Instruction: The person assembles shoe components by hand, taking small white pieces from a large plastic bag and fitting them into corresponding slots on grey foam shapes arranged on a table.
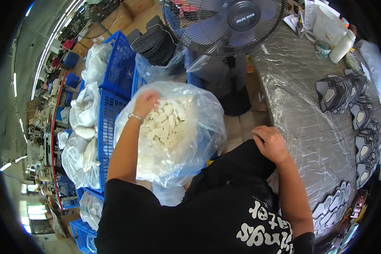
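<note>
A clear plastic bag [207,114] lies open in front of me, its mouth spread wide. Inside is a heap of small cream-white flat pieces [167,127] with angular outlines. My left hand [147,101], a band on its wrist, hovers over the bag's far left part beside the heap. Its fingers are smeared by motion, and whether they hold a piece cannot be made out. By the table's edge, above my dark-clothed knee, is my right hand [271,143]. Its fingers are loosely bent, the thumb stands apart from them, and nothing shows in it.
Blue crates [114,67] with white bags [86,110] stand along the left. Dark stacked pieces [156,42] sit beyond the bag, beside a large fan [224,25]. On the right, a film-covered table [300,97] bears grey stacked pieces [340,93] and a white bottle [342,46].
</note>
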A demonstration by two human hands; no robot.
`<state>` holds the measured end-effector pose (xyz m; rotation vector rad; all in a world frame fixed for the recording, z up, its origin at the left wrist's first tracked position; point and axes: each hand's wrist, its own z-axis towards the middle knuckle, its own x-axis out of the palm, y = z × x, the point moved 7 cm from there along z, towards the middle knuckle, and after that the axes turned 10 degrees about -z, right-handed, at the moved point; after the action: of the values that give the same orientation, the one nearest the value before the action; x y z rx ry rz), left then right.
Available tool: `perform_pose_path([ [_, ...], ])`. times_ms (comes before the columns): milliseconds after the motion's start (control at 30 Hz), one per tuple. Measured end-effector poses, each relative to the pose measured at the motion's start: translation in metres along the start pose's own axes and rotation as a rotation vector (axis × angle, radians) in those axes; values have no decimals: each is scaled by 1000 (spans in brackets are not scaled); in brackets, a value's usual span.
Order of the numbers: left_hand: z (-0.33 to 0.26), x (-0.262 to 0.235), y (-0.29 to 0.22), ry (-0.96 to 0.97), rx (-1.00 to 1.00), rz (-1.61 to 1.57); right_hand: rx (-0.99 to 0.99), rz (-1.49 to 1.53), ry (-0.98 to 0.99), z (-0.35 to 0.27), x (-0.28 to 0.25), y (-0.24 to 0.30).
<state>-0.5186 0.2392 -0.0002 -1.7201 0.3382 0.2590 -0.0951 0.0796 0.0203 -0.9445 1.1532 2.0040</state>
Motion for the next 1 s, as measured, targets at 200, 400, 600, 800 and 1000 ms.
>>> perform_pose_path([
  [200,-49,15,117,175,-283,1204,41,5,17,2,2,-2],
  [400,-39,-41,132,-71,-75,984,39,-37,54,6,0,4],
  [600,-45,-10,173,-45,55,1251,59,-69,65,3,4,-1],
  [800,-24,-35,212,-83,202,151,31,-87,52,7,2,3],
  [1000,-32,-29,164,-86,386,667,25,-64,43,7,6,2],
])
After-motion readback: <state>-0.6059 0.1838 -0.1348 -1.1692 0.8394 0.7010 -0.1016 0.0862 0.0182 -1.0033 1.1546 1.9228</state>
